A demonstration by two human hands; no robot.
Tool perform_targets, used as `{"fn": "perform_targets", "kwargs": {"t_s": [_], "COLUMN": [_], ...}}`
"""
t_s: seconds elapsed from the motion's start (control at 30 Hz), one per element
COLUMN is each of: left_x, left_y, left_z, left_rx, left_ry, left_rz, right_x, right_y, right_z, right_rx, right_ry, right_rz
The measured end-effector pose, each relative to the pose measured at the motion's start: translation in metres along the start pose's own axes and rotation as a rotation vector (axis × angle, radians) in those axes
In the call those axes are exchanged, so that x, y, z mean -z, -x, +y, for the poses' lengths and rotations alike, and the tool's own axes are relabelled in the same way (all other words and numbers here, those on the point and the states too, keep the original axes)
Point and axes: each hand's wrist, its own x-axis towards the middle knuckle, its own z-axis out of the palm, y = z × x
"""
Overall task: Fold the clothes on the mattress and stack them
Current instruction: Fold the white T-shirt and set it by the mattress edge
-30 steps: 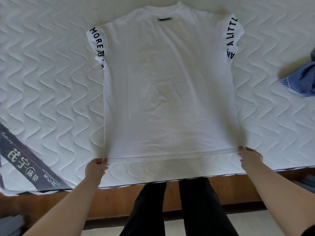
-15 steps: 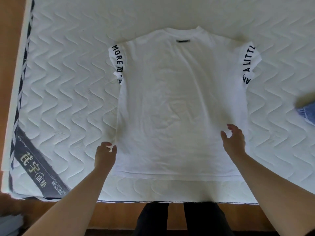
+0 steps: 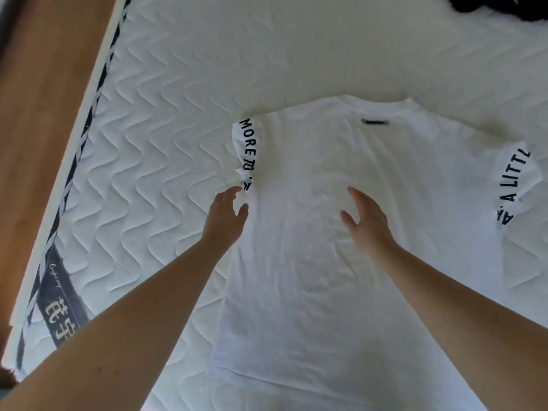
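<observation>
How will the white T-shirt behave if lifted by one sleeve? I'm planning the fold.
The white T-shirt probably droops limply: its cloth lies thin and creased on the mattress. Likely light too. The left hand reaches open toward that sleeve.

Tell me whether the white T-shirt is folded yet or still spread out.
Spread out, not folded. The white T-shirt lies flat on the mattress, its body a single layer, both printed sleeves out at the sides.

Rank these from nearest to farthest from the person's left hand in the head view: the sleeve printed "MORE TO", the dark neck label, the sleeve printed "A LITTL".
1. "MORE TO" sleeve: just beyond the left hand, its fingertips at the sleeve's lower edge.
2. Neck label: up and to the right, below the collar.
3. "A LITTL" sleeve: across the shirt, far right.
</observation>
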Motion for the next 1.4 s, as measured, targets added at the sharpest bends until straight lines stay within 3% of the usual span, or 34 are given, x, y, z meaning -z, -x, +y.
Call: {"fn": "perform_targets", "kwargs": {"t_s": [0.27,0.4,0.67,0.8,0.87,0.97,1.13,1.27,1.33,1.4], "left_x": [0.012,0.019,0.024,0.021,0.024,0.027,0.047,0.069,0.071,0.069], "left_y": [-0.118,-0.159,-0.211,-0.214,-0.214,-0.215,-0.222,-0.233,-0.234,-0.228], "left_z": [0.012,0.015,0.028,0.038,0.048,0.058,0.047,0.018,0.004,-0.006], "left_rx": [0.129,0.077,0.177,-0.036,-0.079,-0.131,0.066,0.16,0.274,0.412], "left_ry": [0.031,-0.055,-0.261,-0.075,0.039,0.022,-0.073,-0.257,-0.169,0.025], "left_rz": [0.017,-0.037,-0.317,-0.268,-0.334,-0.444,-0.579,-0.369,-0.293,-0.334], "right_x": [-0.027,-0.039,-0.048,-0.061,-0.066,-0.07,-0.072,-0.073,-0.072,-0.072], "right_y": [-0.084,-0.127,-0.183,-0.189,-0.19,-0.192,-0.196,-0.196,-0.195,-0.195], "right_z": [-0.052,-0.072,-0.079,-0.066,-0.059,-0.054,-0.05,-0.051,-0.051,-0.052], "right_rx": [0.133,0.168,0.151,0.178,0.203,0.221,0.215,0.197,0.191,0.188], "right_ry": [0.068,0.175,0.202,0.275,0.294,0.315,0.334,0.312,0.297,0.287], "right_rz": [-0.029,-0.072,-0.163,-0.183,-0.171,-0.16,-0.195,-0.198,-0.192,-0.184]}}
